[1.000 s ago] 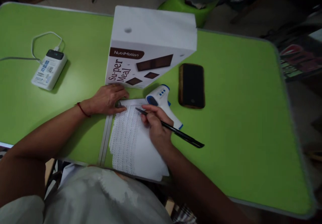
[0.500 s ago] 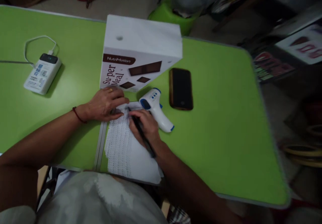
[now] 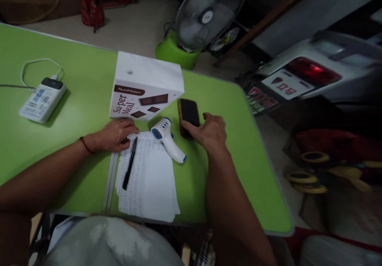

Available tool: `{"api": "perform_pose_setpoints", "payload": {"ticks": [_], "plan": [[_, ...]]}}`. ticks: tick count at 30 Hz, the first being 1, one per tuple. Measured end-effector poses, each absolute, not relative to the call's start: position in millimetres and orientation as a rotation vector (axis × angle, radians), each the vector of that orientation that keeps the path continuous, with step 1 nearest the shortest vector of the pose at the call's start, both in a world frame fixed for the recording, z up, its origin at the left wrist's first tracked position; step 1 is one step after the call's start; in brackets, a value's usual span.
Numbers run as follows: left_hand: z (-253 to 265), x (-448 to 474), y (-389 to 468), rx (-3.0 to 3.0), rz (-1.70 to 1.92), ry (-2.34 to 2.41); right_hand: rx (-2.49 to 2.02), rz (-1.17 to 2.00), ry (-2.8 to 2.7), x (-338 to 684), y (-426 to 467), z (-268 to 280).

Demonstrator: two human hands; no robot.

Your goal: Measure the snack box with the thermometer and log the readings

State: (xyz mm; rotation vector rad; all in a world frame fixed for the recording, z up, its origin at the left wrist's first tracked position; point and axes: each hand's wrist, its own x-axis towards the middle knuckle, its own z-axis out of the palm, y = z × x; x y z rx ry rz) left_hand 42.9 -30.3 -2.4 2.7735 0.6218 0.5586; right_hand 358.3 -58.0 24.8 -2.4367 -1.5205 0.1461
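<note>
My left hand rests at the upper left corner of the writing paper, its fingers a little bent and the thumb apart from them. A black pen lies slantwise on the lined, written part of the sheets, just below that hand. My right hand is at the smartphone in its brown case. Its thumb reaches over the phone's lower right part, while the other fingers are spread to the right of the phone. Between the paper and phone lies a white and blue infrared thermometer, overlapping the paper's top edge.
A white NutriMotion box stands behind the paper on the green table. At the left lies a white power bank with a cable plugged in. Beyond the table are a fan, a green bin and a vehicle's rear.
The pen has left my right hand and now lies on the paper. My right hand has moved right to the phone. My left hand stays by the paper's top corner; the view has shifted right.
</note>
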Motion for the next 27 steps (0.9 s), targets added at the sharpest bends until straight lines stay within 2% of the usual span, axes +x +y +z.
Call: {"api": "perform_pose_setpoints", "payload": {"ticks": [5, 27], "plan": [[-3, 42, -31, 2.766, 0.547, 0.617, -2.701, 0.329, -1.391, 359, -31, 11], [-2, 40, -29, 2.759, 0.594, 0.592, -2.612, 0.304, -1.211, 361, -28, -5]]}}
